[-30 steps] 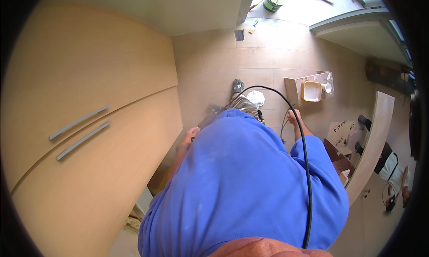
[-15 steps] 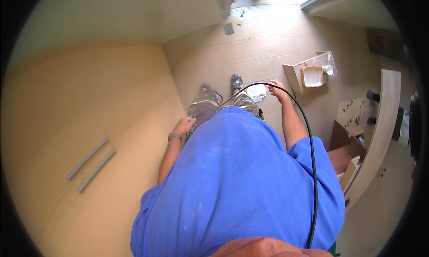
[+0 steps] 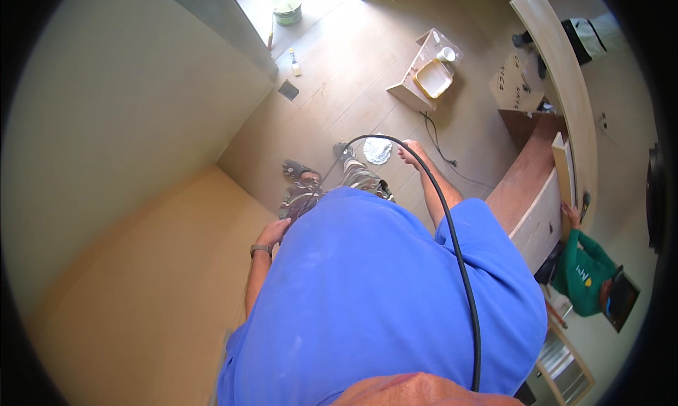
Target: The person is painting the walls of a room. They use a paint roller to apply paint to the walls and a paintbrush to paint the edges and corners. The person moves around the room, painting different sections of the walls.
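My left hand (image 3: 274, 231) hangs beside my left thigh, a watch on its wrist. Its fingers are mostly hidden against the camouflage trousers (image 3: 302, 199). My right hand (image 3: 409, 154) is out ahead on the right, fingers loosely bent and a little apart, with nothing visible in them. Just beyond it on the floor is a white, round, crumpled-looking thing (image 3: 378, 149); I cannot make out its kind. A black cable (image 3: 452, 226) arches in front of my blue shirt and passes near the right hand without being gripped.
A small wooden stand (image 3: 408, 88) bears a tray (image 3: 433, 79) and a white cup (image 3: 445, 55). A paintbrush (image 3: 295, 63) and green bucket (image 3: 287, 12) are near the doorway. At right, a person in green (image 3: 587, 275) touches long boards (image 3: 563, 169). A thin cable (image 3: 441, 148) crosses the floor.
My view has turned right, bringing the person in green into sight and the cabinet handles out of it. Both hands stay low at my sides, the right one's fingers slightly more bent.
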Motion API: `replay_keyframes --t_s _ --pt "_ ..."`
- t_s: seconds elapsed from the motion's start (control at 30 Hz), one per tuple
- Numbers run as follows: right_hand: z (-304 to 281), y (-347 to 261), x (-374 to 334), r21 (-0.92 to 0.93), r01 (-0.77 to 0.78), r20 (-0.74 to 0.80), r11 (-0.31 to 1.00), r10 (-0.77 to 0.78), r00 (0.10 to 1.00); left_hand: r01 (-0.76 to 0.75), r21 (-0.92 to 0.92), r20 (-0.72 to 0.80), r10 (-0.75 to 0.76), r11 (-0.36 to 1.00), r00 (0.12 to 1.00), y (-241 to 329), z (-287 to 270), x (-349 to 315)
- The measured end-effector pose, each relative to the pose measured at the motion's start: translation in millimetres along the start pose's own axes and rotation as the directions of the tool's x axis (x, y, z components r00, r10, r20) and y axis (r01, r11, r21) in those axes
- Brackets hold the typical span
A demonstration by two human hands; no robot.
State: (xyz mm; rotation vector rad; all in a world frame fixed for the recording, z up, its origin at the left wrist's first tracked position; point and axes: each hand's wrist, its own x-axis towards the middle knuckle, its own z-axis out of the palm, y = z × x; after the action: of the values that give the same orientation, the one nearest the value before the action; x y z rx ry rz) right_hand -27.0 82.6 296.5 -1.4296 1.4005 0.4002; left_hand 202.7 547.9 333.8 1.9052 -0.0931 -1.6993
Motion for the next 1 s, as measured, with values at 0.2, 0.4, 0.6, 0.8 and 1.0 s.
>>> replay_keyframes --t_s 0.2,0.4,0.6,0.8,1.0 --pt "39 16 -22 -0.11 0.006 0.092 0.994 0.004 0.996 0.056 0.249 0.051 -0.071 0.967 0.996 47 -37 5" --pt "54 17 -51 0.02 -0.171 0.075 0.985 0.169 0.983 -0.049 0.405 0.018 0.046 0.913 0.999 27 -45 49" --pt "42 16 -37 0.043 -0.194 0.005 0.98 0.194 0.981 -0.067 0.352 0.035 0.059 0.934 0.998 28 -44 50" --pt "37 -10 -4 -0.018 -0.103 0.023 0.994 0.104 0.994 -0.034 0.264 0.043 0.023 0.964 0.999 23 -38 47" --pt "46 -54 18 -0.039 -0.061 0.09 0.997 0.065 0.994 -0.094 0.293 0.095 0.069 0.952 0.993 10 -43 51"
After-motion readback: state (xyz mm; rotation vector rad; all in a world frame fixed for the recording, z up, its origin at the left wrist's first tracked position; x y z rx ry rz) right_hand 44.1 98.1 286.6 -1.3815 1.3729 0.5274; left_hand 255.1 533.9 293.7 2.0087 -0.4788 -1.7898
